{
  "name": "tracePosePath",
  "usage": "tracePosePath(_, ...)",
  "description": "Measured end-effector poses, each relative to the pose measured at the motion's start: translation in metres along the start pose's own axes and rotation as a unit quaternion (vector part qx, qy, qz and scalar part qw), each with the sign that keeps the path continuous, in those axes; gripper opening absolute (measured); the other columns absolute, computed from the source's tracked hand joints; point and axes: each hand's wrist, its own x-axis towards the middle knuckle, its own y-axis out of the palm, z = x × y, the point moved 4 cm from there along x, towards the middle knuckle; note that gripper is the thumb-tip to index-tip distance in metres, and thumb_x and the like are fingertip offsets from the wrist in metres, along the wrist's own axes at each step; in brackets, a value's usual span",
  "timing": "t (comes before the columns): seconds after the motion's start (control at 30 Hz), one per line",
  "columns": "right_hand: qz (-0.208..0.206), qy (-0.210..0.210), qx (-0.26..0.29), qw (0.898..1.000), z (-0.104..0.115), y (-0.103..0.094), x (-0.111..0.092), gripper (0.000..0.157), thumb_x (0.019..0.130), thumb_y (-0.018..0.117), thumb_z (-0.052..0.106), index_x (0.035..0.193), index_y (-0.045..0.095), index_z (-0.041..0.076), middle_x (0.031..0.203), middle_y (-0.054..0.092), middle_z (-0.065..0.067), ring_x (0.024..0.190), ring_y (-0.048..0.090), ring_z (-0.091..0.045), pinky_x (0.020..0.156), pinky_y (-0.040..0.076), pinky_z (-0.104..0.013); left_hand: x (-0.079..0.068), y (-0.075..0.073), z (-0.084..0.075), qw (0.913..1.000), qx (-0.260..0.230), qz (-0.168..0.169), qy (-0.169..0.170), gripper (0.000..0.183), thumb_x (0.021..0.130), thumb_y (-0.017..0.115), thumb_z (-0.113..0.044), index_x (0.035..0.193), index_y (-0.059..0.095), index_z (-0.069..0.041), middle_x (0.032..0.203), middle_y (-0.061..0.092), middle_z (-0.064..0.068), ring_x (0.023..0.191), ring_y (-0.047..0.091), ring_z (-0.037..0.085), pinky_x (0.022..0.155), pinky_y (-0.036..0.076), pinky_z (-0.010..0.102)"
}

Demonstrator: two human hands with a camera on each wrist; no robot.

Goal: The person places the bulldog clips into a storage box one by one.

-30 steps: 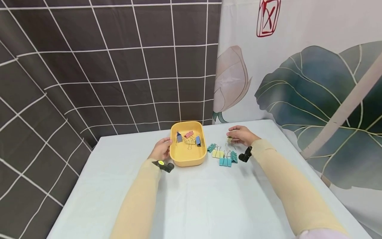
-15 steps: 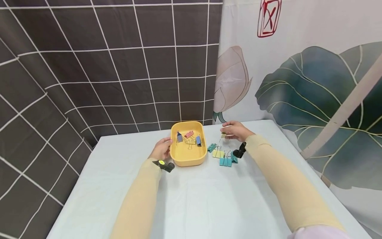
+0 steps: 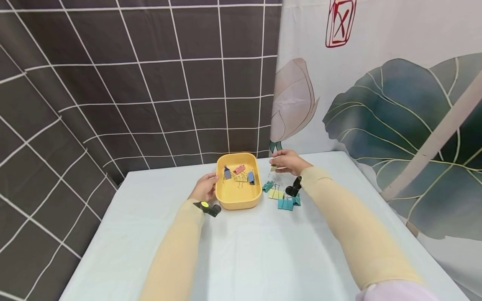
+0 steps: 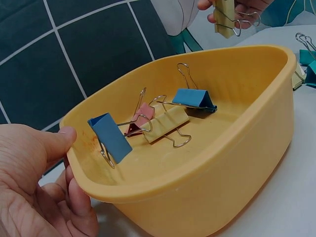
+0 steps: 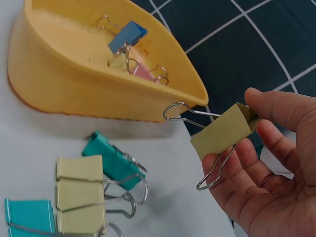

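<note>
My left hand (image 3: 204, 187) holds the left rim of a yellow plastic bin (image 4: 217, 192), thumb on the lip and fingers against the outer wall. Inside lie two blue binder clips (image 4: 112, 138), a pink binder clip (image 4: 140, 118) and a yellow one, wire handles sticking out. Just beyond the bin's right side, my right hand (image 3: 289, 162) pinches another yellow binder clip (image 5: 224, 131) between thumb and fingers, raised above the table. Below that hand, a small group of teal binder clips (image 5: 112, 160) and a yellow binder clip (image 5: 81, 192) lies on the table.
A white cloth covers the table (image 3: 241, 255). Behind it hang a dark gridded curtain (image 3: 158, 83) and a white cloth (image 3: 301, 33) with a printed lotus. The loose clips lie close to the bin's right wall.
My right hand has moved left toward the bin, carrying the yellow binder clip. My left hand and the bin stay where they were.
</note>
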Motion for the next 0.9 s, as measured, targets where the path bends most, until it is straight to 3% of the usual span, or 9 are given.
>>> tracePosePath(0.37,0.013,-0.016,-0.003,1.0,0.013,0.023,0.005,0.046,0.094,0.072,0.015,0.134,0.052,0.004,0.13,0.057,-0.014,0.115,0.056,-0.031,0.093,0.056,-0.041,0.004,-0.001,0.004,1.0,0.004,-0.003,-0.003,0.04,0.105,0.056,-0.024,0.145,0.053,-0.016,0.117,0.057,0.009,0.089,0.053,0.015,0.062,0.043,0.021)
tracePosePath(0.67,0.026,-0.036,0.004,0.999,0.022,0.04,0.009,0.045,0.097,0.068,0.013,0.137,0.051,0.0,0.129,0.056,-0.015,0.116,0.059,-0.032,0.095,0.055,-0.043,0.001,0.0,0.002,1.0,0.004,-0.006,0.0,0.039,0.105,0.057,-0.025,0.144,0.054,-0.016,0.116,0.057,0.01,0.086,0.052,0.015,0.062,0.043,0.02)
tracePosePath(0.9,0.02,-0.037,0.014,0.999,0.025,0.054,0.015,0.038,0.097,0.068,0.014,0.131,0.054,0.003,0.128,0.058,-0.014,0.116,0.058,-0.032,0.096,0.055,-0.043,0.002,0.0,0.002,1.0,0.002,-0.007,-0.002,0.04,0.105,0.057,-0.025,0.144,0.054,-0.017,0.12,0.058,0.01,0.088,0.053,0.015,0.062,0.043,0.02)
